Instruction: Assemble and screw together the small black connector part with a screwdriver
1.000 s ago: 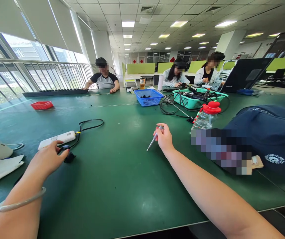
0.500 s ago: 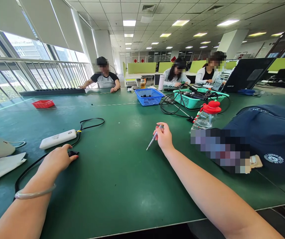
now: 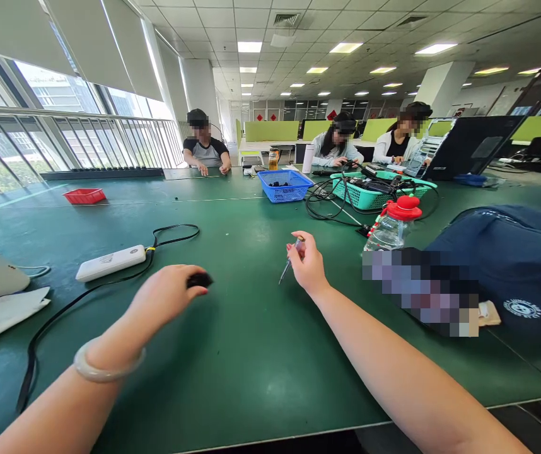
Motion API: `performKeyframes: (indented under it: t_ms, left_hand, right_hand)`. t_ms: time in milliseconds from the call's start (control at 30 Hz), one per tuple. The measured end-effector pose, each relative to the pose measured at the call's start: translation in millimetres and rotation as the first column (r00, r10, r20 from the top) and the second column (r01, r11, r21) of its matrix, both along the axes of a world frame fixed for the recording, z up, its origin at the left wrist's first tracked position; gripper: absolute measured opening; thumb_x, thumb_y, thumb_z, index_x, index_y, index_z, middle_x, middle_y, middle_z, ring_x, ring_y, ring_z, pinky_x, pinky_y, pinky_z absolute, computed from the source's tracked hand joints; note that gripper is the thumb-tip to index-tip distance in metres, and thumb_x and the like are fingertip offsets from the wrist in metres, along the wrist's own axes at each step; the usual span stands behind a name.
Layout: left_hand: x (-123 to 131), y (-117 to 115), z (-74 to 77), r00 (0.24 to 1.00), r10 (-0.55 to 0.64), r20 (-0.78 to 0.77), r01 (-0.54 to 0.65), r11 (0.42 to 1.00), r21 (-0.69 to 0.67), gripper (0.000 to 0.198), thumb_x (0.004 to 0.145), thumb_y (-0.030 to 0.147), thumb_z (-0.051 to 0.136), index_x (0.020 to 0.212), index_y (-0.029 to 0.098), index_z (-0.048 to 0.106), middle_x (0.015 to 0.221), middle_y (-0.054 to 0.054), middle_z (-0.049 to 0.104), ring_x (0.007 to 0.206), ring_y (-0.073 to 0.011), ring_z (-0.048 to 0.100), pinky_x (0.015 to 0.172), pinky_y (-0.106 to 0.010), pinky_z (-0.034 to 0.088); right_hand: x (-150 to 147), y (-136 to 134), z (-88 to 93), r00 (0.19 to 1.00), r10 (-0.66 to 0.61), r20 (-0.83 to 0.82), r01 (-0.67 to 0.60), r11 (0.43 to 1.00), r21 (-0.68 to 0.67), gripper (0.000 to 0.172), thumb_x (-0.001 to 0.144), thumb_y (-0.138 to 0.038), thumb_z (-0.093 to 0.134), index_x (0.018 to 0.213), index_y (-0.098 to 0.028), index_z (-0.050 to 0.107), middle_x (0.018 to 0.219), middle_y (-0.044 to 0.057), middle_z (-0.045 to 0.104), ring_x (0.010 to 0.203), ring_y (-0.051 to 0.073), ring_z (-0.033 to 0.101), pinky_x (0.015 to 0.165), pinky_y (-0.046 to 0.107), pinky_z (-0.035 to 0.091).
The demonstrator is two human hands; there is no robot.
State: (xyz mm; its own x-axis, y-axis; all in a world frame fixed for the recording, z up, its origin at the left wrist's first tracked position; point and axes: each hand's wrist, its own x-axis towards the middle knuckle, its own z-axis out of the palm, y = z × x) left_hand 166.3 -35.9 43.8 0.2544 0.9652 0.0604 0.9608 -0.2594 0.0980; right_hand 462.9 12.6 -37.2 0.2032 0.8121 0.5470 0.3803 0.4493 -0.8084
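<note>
My left hand (image 3: 166, 299) is closed on a small black plug (image 3: 200, 279) and holds it just above the green table (image 3: 232, 353), near the middle. My right hand (image 3: 306, 265) grips a slim screwdriver (image 3: 288, 263) with a clear handle, tip pointing down and left towards the table. The two hands are about a hand's width apart. A black cable (image 3: 76, 296) trails on the table to the left of my left arm; whether it joins the plug is hidden by my hand.
A white power strip (image 3: 110, 263) lies left of centre. At the right stand a water bottle with a red cap (image 3: 393, 227) and a dark blue bag (image 3: 511, 265). Farther back are a blue basket (image 3: 284, 184), a green basket of cables (image 3: 374, 189), a red tray (image 3: 84, 196) and three seated people.
My left hand has lifted the black plug from beside the power strip and carried it right, towards my right hand. My right hand turned the screwdriver slightly, staying in place.
</note>
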Motion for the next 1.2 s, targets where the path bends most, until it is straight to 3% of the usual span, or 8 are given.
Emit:
performKeyframes:
  t_ms: [167, 233, 300, 433, 600, 733, 1000, 1200]
  left_hand:
    - [84, 2, -19.2, 0.948, -0.319, 0.017, 0.318, 0.948, 0.016, 0.025, 0.081, 0.035, 0.071, 0.106, 0.027, 0.072, 0.101, -0.004, 0.075, 0.098, -0.0272, 0.065, 0.085, -0.035, 0.049]
    - [102, 6, -30.3, 0.933, -0.36, -0.009, 0.36, 0.932, 0.034, 0.029, 0.08, 0.034, 0.073, 0.107, 0.023, 0.07, 0.096, -0.007, 0.074, 0.096, -0.0296, 0.064, 0.083, -0.038, 0.049]
    - [111, 11, -41.3, 0.943, -0.333, 0.016, 0.332, 0.942, 0.058, 0.047, 0.079, 0.033, 0.075, 0.121, 0.019, 0.063, 0.096, -0.01, 0.073, 0.096, -0.0312, 0.064, 0.083, -0.04, 0.049]
    - [108, 18, -59.7, 0.913, -0.317, 0.256, 0.314, 0.948, 0.053, 0.073, 0.078, 0.028, 0.076, 0.143, 0.022, 0.042, 0.11, -0.007, 0.071, 0.108, -0.028, 0.061, 0.096, -0.04, 0.046]
    - [100, 24, -70.0, 0.836, -0.185, 0.517, 0.26, 0.963, -0.076, 0.079, 0.073, 0.025, 0.078, 0.142, 0.026, 0.04, 0.11, -0.002, 0.072, 0.112, -0.0254, 0.059, 0.102, -0.04, 0.044]
    - [102, 25, -70.0, 0.826, -0.175, 0.536, 0.261, 0.961, -0.09, 0.075, 0.072, 0.026, 0.079, 0.139, 0.026, 0.045, 0.109, -0.001, 0.072, 0.115, -0.0259, 0.057, 0.103, -0.041, 0.043]
    - [101, 26, -73.9, 0.847, -0.187, 0.498, 0.241, 0.97, -0.045, 0.056, 0.069, 0.031, 0.081, 0.121, 0.024, 0.061, 0.11, -0.005, 0.071, 0.119, -0.0277, 0.054, 0.105, -0.042, 0.043]
    - [98, 29, -75.8, 0.87, -0.205, 0.448, 0.233, 0.972, -0.009, 0.038, 0.069, 0.037, 0.082, 0.103, 0.024, 0.071, 0.11, -0.005, 0.072, 0.12, -0.0299, 0.051, 0.107, -0.045, 0.041]
  right_hand:
    - [-8, -9, 1.5, 0.975, 0.065, 0.211, -0.079, 0.995, 0.059, 0.043, 0.086, -0.034, 0.056, 0.127, -0.025, 0.046, 0.077, -0.001, 0.063, 0.057, 0.015, 0.055, 0.064, 0.031, 0.047]
    - [-10, -10, 2.1, 0.966, 0.08, 0.245, -0.096, 0.994, 0.054, 0.044, 0.087, -0.033, 0.055, 0.13, -0.026, 0.046, 0.079, 0.0, 0.064, 0.057, 0.015, 0.055, 0.064, 0.032, 0.047]
    - [-10, -11, 2.7, 0.962, 0.1, 0.253, -0.112, 0.993, 0.036, 0.045, 0.088, -0.033, 0.055, 0.132, -0.027, 0.046, 0.078, -0.001, 0.064, 0.057, 0.016, 0.056, 0.064, 0.031, 0.047]
    - [-8, -8, 3.2, 0.976, 0.113, 0.184, -0.117, 0.993, 0.011, 0.049, 0.088, -0.033, 0.057, 0.135, -0.028, 0.044, 0.076, -0.002, 0.065, 0.058, 0.016, 0.056, 0.063, 0.031, 0.047]
    - [-10, -8, 3.8, 0.997, 0.044, -0.059, -0.036, 0.992, 0.12, 0.05, 0.09, -0.037, 0.057, 0.135, -0.027, 0.039, 0.081, 0.0, 0.064, 0.062, 0.016, 0.059, 0.064, 0.032, 0.05]
    - [-15, -13, 4.5, 0.978, 0.127, -0.165, -0.106, 0.986, 0.132, 0.046, 0.094, -0.039, 0.052, 0.135, -0.028, 0.035, 0.082, -0.001, 0.061, 0.055, 0.013, 0.054, 0.056, 0.029, 0.048]
    - [-18, -17, 1.9, 0.984, 0.176, -0.034, -0.167, 0.97, 0.174, 0.042, 0.095, -0.035, 0.051, 0.133, -0.028, 0.036, 0.082, -0.001, 0.06, 0.065, 0.015, 0.058, 0.062, 0.031, 0.052]
    - [-20, -20, 6.3, 0.97, 0.238, -0.056, -0.223, 0.954, 0.203, 0.04, 0.095, -0.037, 0.05, 0.132, -0.028, 0.036, 0.08, -0.002, 0.058, 0.059, 0.013, 0.055, 0.058, 0.03, 0.051]
